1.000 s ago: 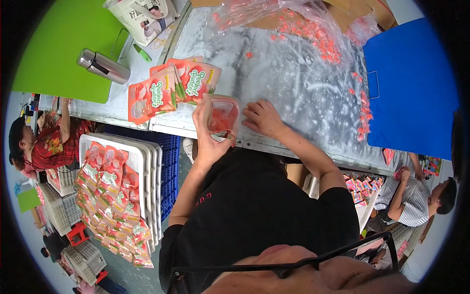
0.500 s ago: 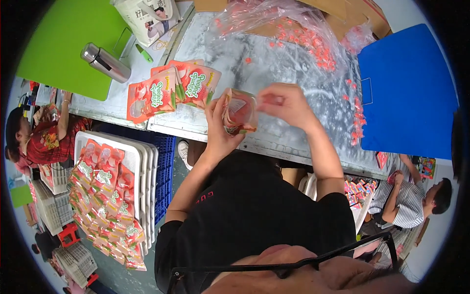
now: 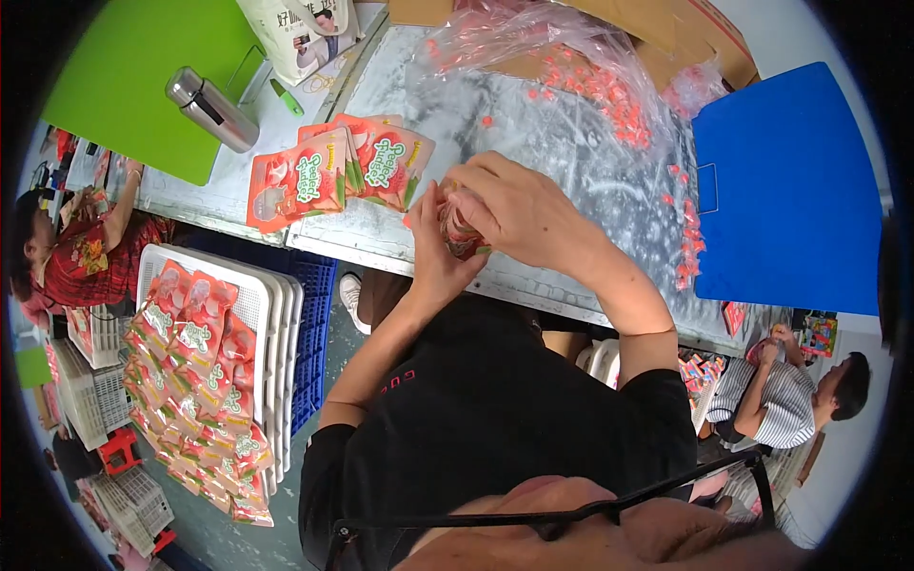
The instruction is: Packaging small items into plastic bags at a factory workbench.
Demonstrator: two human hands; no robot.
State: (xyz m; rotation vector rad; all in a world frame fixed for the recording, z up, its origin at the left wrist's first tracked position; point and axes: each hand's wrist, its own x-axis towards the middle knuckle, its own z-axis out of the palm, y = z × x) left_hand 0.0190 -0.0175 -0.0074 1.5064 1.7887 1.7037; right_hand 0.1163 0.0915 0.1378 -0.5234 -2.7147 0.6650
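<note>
My left hand [image 3: 436, 255] is closed round a red-and-pink printed pouch [image 3: 458, 228], holding it upright near the front edge of the table. Over the top of that pouch curls my right hand [image 3: 526, 211], its thumb on the near side and its fingers bent over the far side. The right hand covers much of the pouch, so whether anything small sits between its fingertips is hidden. Just left of my hands, several flat pouches of the same print [image 3: 335, 169] lie overlapping in a loose pile.
Small red wrapped pieces [image 3: 619, 109] lie under clear plastic film [image 3: 533, 40], with more by a blue panel [image 3: 788, 190]. A steel flask [image 3: 211, 109] and green-handled cutter [image 3: 285, 97] stand left. Filled pouches [image 3: 195, 381] cover stacked white trays [image 3: 270, 314]. Co-workers sit either side.
My right hand has moved left from beside the pouch onto its top and closed there. The pouch's open face is now mostly covered. My left hand keeps its hold.
</note>
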